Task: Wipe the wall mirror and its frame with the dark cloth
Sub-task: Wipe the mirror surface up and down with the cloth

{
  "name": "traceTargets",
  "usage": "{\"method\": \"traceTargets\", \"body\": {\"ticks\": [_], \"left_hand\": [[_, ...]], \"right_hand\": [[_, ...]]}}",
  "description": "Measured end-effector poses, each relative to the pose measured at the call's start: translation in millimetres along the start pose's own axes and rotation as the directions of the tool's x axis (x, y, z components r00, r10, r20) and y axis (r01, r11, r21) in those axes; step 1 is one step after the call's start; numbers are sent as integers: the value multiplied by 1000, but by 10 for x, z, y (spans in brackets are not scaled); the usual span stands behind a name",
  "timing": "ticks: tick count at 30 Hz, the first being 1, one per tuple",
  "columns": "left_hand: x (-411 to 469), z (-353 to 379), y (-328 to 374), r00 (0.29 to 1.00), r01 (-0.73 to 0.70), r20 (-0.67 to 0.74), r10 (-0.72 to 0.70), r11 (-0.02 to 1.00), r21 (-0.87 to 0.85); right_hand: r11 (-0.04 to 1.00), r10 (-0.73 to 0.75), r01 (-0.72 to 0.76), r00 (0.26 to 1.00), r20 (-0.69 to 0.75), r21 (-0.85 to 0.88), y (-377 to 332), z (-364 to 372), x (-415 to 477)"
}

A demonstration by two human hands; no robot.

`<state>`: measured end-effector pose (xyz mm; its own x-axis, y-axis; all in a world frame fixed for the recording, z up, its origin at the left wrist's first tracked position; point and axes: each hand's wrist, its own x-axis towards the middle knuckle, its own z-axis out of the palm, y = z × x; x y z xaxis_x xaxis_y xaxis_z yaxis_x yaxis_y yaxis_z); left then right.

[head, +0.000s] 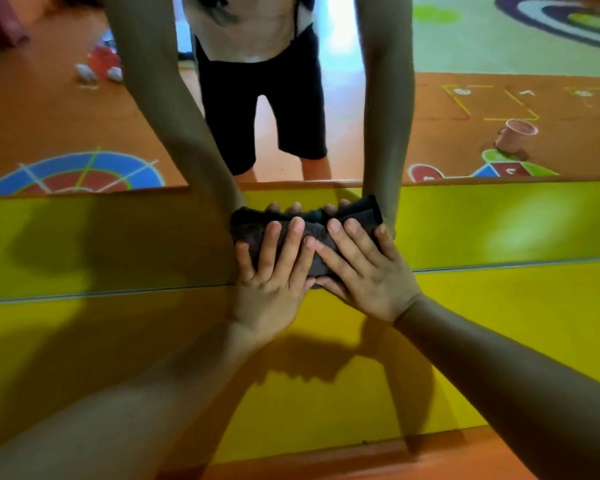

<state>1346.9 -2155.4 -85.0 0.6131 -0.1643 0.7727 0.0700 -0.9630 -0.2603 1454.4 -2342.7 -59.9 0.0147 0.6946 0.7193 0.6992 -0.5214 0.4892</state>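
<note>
A yellow ledge (499,323) runs left to right and meets the mirror (465,46) along a thin seam. A strip of orange floor (361,459) shows at the near edge. The glass reflects the ledge, the person's arms and dark shorts, an orange floor with painted game markings, and a pink cup (515,135) to the right.

The cloth (317,268) is dark, bunched and creased. It lies at the seam, against the foot of the glass. The left hand (274,282) and right hand (368,282) press it side by side, palms down, with the fingers (291,244) straight and slightly spread.
</note>
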Motion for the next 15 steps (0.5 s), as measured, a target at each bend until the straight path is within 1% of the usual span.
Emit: {"method": "traceTargets", "body": {"ticks": [4, 7, 12, 15], "left_hand": [[79, 40, 273, 998, 54, 19, -52, 995, -79], [201, 64, 585, 997, 65, 48, -62, 996, -58], [504, 106, 1149, 996, 33, 90, -28, 998, -55], [560, 206, 1246, 998, 26, 60, -30, 998, 60]], "right_hand": [[999, -30, 31, 999, 16, -15, 127, -3, -164], [999, -34, 35, 999, 34, -12, 363, -82, -381], [1000, -12, 10, 998, 70, 24, 912, -244, -756], [1000, -29, 29, 997, 77, 12, 1055, -254, -853]]}}
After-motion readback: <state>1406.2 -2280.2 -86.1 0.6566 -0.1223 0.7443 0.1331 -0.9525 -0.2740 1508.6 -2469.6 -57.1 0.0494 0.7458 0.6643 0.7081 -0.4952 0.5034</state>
